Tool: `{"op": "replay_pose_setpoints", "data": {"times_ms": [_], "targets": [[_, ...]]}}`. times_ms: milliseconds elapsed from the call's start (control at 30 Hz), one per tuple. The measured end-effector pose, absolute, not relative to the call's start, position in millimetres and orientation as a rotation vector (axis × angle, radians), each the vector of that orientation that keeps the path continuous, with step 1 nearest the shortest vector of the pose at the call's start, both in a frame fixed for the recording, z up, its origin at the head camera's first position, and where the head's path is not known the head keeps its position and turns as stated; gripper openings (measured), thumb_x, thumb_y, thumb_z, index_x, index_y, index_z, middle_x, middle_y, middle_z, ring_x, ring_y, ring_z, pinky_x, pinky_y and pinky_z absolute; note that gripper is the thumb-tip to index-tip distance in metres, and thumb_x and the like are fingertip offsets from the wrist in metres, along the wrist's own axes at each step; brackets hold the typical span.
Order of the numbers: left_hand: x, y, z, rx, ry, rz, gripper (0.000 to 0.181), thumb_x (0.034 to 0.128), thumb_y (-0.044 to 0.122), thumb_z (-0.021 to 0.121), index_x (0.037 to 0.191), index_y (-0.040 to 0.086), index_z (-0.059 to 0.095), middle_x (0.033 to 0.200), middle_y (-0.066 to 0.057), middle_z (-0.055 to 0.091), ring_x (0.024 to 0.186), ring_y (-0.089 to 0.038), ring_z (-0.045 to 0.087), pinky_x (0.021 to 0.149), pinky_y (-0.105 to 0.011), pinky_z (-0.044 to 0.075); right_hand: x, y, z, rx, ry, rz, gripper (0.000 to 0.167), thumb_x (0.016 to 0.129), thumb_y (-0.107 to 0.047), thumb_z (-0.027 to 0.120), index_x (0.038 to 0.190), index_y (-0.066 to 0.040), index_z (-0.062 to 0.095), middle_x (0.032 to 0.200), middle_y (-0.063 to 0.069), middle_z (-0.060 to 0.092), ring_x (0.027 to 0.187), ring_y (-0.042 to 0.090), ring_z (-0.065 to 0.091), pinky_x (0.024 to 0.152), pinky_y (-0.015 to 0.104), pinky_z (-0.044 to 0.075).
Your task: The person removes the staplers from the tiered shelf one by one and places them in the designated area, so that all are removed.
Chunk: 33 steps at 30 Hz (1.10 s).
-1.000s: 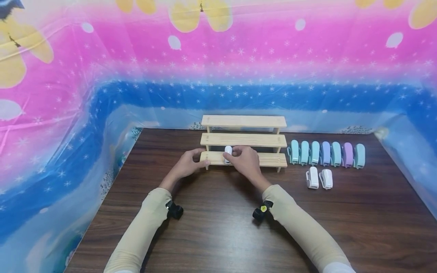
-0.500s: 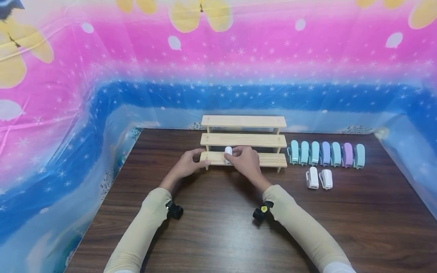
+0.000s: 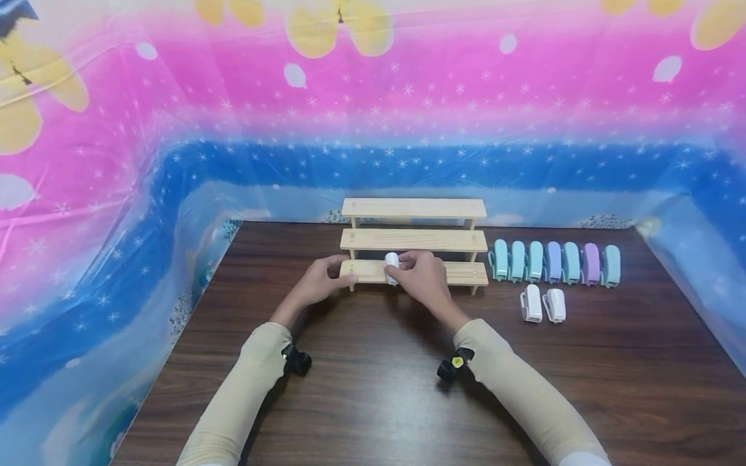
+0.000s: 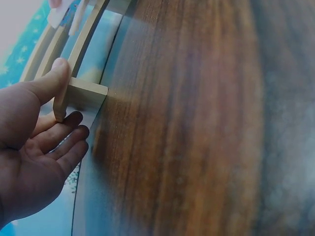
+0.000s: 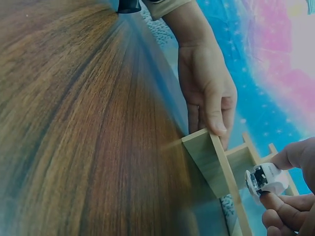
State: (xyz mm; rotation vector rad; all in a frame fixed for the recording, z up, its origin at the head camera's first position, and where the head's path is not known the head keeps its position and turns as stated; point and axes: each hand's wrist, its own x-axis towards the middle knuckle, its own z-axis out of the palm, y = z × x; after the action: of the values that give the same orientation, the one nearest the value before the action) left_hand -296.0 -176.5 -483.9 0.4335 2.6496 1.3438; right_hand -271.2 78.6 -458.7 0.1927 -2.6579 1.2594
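Observation:
My left hand pinches the left end of the lowest shelf of a three-step wooden display stand; the left wrist view has the thumb on top and a finger underneath. Between the thumb and fingers of my right hand is a small white clip-shaped gadget, upright at that shelf, left of its middle. A dark, partly shiny mechanism shows on the gadget in the right wrist view. Whether its base touches the shelf, I cannot tell.
Right of the stand, several similar gadgets in teal, blue and purple stand in a row. Two white ones sit in front of them on the brown wooden table. A printed cloth hangs behind the table.
My right hand and the white gadget have shifted slightly right and toward me along the lowest shelf. The left hand keeps its hold on the shelf end.

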Motion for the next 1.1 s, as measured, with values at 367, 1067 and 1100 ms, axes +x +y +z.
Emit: {"op": "replay_pose_setpoints", "data": {"times_ms": [367, 1067, 1100], "targets": [[-293.7, -176.7, -481.1, 0.435, 2.644, 1.334, 0.063, 0.0976, 0.03, 0.073, 0.148, -0.002, 0.05, 0.142, -0.02, 0.059, 0.131, -0.033, 0.055, 0.104, -0.05, 0.047, -264.6, 91.4, -445.7, 0.184, -2.649, 1.25, 0.038, 0.085, -0.042, 0.079, 0.105, -0.009, 0.079, 0.084, 0.001, 0.076, 0.077, 0.016, 0.069, 0.067, 0.034, 0.052], [-296.4, -176.5, -483.9, 0.431, 2.627, 1.344, 0.063, 0.0974, 0.031, 0.073, 0.148, 0.0, 0.05, 0.141, -0.018, 0.06, 0.131, -0.033, 0.056, 0.104, -0.051, 0.047, -243.9, 136.0, -422.6, 0.174, -2.622, 1.213, 0.039, 0.088, -0.042, 0.079, 0.112, -0.011, 0.077, 0.091, 0.004, 0.077, 0.079, 0.019, 0.068, 0.062, 0.033, 0.051], [-296.2, -176.6, -483.6, 0.431, 2.627, 1.343, 0.063, 0.0975, 0.031, 0.073, 0.148, 0.0, 0.05, 0.141, -0.018, 0.059, 0.131, -0.033, 0.056, 0.104, -0.051, 0.047, -242.9, 138.8, -421.7, 0.175, -2.622, 1.204, 0.039, 0.088, -0.042, 0.079, 0.112, -0.011, 0.077, 0.091, 0.004, 0.077, 0.079, 0.019, 0.068, 0.062, 0.033, 0.051]]}}
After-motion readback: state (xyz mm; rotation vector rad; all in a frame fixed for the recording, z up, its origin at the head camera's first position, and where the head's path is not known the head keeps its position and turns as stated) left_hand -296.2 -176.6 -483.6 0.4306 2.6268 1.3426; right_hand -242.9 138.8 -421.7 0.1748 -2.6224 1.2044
